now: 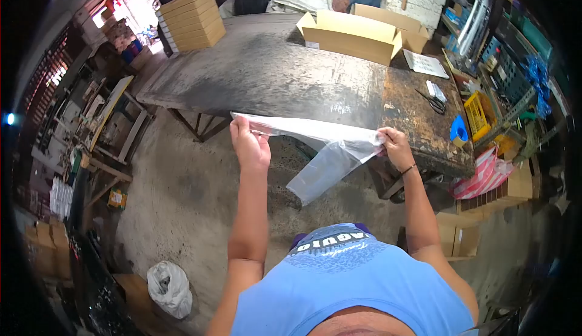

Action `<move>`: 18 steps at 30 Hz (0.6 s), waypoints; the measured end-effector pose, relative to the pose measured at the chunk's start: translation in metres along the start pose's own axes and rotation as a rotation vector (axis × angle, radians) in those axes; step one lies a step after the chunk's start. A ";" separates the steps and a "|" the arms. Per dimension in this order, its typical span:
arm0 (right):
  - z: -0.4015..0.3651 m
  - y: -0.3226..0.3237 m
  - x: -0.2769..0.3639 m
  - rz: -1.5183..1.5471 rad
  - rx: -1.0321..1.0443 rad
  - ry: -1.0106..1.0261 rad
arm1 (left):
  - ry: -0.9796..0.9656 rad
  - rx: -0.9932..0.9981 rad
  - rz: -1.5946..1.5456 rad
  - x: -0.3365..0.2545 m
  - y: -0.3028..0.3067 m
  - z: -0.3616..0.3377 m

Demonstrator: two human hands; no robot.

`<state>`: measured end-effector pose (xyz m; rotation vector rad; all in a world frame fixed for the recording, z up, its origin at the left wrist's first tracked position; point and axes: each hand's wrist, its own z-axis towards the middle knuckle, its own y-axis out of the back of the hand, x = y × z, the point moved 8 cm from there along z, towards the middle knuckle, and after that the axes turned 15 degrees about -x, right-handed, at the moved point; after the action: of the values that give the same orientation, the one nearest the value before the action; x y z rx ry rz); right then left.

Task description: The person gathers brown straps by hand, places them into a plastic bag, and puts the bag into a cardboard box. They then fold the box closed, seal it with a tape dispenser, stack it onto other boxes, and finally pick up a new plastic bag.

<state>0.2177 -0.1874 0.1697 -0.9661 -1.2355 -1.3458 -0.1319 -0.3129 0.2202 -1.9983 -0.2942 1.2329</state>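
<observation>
A long clear plastic sleeve is stretched between my two hands, just in front of the table's near edge. My left hand pinches one end of it, thumb and fingers pressed together. At the other end, my right hand grips the bunched plastic in closed fingers. A loose flap of the sleeve hangs down toward the floor from near the right hand. The worn dark table lies right behind the plastic.
An open cardboard box and a stack of flat boxes stand on the table. Scissors and a blue tape dispenser lie at its right side, beside a yellow basket. A white sack sits on the floor.
</observation>
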 end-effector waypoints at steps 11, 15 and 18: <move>0.049 0.073 0.021 -0.457 -0.564 0.326 | -0.442 0.274 0.533 -0.020 -0.053 -0.026; -0.015 -0.065 0.153 -0.378 -0.089 0.944 | -0.580 0.454 0.712 -0.012 -0.071 -0.046; -0.022 -0.120 0.150 -0.268 0.055 0.950 | -0.605 0.480 0.847 -0.023 -0.073 -0.056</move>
<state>0.0782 -0.2398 0.2935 -0.0432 -0.6543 -1.6708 -0.0833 -0.3020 0.3004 -1.2925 0.5869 2.1748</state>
